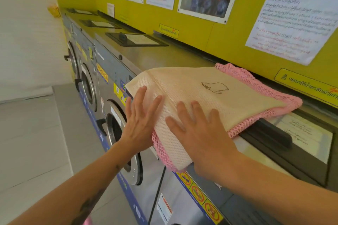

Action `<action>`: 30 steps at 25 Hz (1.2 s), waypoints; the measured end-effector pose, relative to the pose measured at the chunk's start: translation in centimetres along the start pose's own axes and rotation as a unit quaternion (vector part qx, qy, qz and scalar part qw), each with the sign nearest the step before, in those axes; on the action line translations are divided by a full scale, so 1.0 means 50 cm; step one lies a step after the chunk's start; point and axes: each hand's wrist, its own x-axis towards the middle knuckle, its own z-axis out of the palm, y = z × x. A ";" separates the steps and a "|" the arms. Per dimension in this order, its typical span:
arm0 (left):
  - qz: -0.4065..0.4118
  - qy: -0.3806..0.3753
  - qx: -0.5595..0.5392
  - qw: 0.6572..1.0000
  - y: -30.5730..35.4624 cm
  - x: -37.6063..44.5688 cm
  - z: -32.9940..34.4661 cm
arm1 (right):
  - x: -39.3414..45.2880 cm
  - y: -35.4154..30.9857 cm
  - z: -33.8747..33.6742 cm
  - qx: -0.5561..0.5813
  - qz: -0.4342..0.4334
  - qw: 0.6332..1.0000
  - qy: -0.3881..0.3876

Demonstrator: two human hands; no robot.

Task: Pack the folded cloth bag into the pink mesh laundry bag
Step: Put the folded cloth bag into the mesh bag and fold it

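The cream folded cloth bag with a small line drawing on it [206, 95] lay flat on top of the pink open-weave mesh laundry bag [259, 86], both on the steel top of the front-loading washing machine [164, 56], at its front edge, with the near-left corner of the stack hanging out past that edge over the machine front. Pink mesh showed along the far and right sides and under the near corner; the cloth bag looked to be on the mesh, not yet inside it, though a fine pale net over it could not be ruled out. Left hand [140, 118] was flat, fingers spread, palm pressing the overhanging left end, gripping nothing. Right hand [199, 137] was likewise flat and spread on the near edge, holding nothing. Judged light, soft and floppy, thin, not fragile, slightly slippery on mesh; it would sag if lifted by one corner. Best hold probably a pinch at the near folded edge or both near corners, other hand holding the mesh mouth apart. Long axis ran from the near-left overhang to the far-right, toward the yellow wall panel [228, 38]; a seam crossed it near the left end.
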 end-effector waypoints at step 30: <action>0.041 -0.009 0.054 0.998 0.320 -0.036 -0.130 | -0.332 0.326 0.033 0.072 -0.026 0.987 0.139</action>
